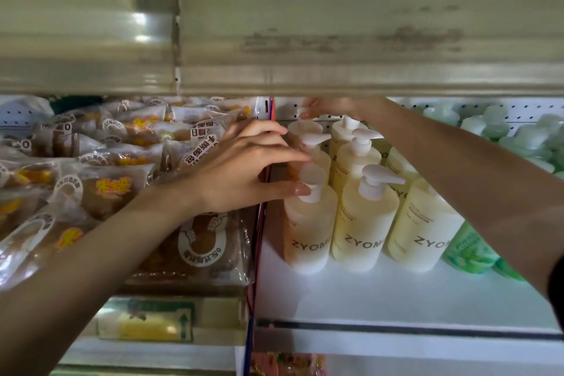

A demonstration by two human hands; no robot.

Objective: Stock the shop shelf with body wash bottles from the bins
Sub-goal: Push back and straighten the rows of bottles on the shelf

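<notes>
We are working the left row of cream bottles point(363, 223) on the white shelf point(366, 293). They stand between the bread packs point(106, 186) on the left and the green bottles point(470, 250) on the right. No bin is in view.

Our left hand point(253, 168) is at the front-left bottle point(308, 229). Its fingers are spread and nearly straight, not wrapped round anything. The thumb tip touches the pump collar and the forefinger reaches over the pump head toward the bottle behind. We judge that this steadies the row while the other arm works past it.

Our right hand point(332, 108) reaches deep over the rows to the rear bottle point(305, 128) of that row, probably to seat it against the back panel. The upper shelf edge point(335, 40) hides part of this hand, so we cannot tell whether its fingers grip the pump or only touch it.

Every cream bottle stands upright, long axis vertical, pump on top. The front labels face us, so shoppers can read them. The spouts in the middle row point right, as does the second one in the left row. We cannot make out which way the front-left spout points behind our thumb.
</notes>
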